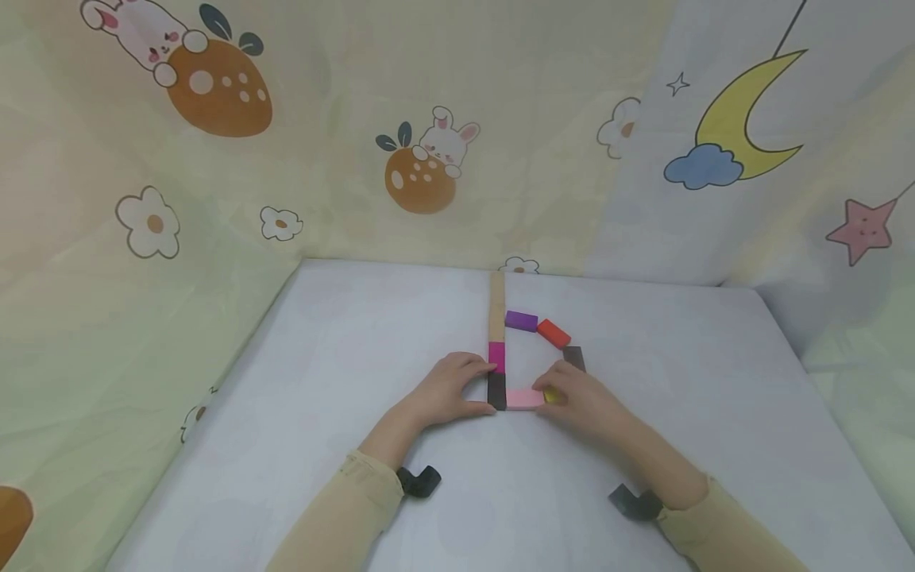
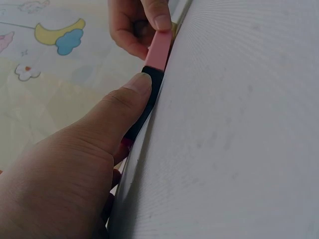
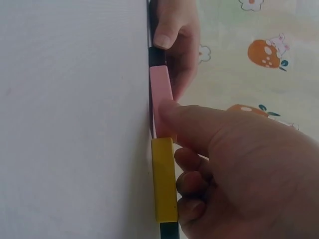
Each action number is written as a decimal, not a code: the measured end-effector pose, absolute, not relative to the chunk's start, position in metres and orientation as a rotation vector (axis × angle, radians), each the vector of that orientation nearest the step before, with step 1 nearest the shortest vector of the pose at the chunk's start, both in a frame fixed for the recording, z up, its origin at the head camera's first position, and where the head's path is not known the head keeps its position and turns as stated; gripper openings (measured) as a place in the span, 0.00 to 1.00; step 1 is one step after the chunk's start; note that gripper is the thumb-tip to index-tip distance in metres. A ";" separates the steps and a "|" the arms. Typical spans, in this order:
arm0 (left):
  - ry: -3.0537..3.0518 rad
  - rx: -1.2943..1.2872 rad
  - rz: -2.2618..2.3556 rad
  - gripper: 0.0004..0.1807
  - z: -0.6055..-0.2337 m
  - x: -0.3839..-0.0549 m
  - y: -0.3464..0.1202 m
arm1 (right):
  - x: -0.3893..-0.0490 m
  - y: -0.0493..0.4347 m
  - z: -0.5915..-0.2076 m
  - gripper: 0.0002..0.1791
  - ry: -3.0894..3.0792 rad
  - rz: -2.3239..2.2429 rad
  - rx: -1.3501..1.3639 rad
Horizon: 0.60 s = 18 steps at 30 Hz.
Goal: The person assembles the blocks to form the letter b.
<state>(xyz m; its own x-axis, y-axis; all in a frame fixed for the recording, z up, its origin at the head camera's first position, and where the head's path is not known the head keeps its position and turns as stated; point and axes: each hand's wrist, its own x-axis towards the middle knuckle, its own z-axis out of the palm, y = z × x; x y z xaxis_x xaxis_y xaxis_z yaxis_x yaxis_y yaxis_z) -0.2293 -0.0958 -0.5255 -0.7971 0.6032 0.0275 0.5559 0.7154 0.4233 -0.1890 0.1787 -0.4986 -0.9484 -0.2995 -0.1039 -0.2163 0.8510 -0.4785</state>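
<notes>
Small coloured blocks lie on the white table in a D-like outline. My left hand [image 1: 450, 389] holds the lower end of its straight side, thumb on the black block [image 1: 496, 392] and index finger by the magenta block [image 1: 496, 357]. My right hand [image 1: 582, 397] pinches the right end of the pink block [image 1: 524, 399], which butts against the black one. Beside those fingers is a yellow block [image 3: 164, 179], partly hidden in the head view. A dark block [image 1: 575, 357], a red block [image 1: 554, 333] and a purple block [image 1: 521, 321] form the curve.
A tan strip [image 1: 496, 306] continues the straight side toward the table's back edge. Printed cloth [image 1: 529, 143] with rabbits, flowers and a moon hangs behind and around the white table [image 1: 343, 318]. Black wrist-worn pieces [image 1: 422, 481] sit at both sleeves.
</notes>
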 end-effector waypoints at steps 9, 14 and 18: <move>2.811 0.978 0.644 0.42 -0.526 -0.230 -0.096 | -0.189 0.177 -0.495 0.24 2.853 -0.668 -0.402; 2.813 0.984 0.638 0.42 -0.527 -0.231 -0.095 | -0.190 0.178 -0.495 0.25 2.854 -0.674 -0.387; 2.810 0.979 0.641 0.42 -0.526 -0.231 -0.095 | -0.190 0.178 -0.495 0.23 2.849 -0.685 -0.372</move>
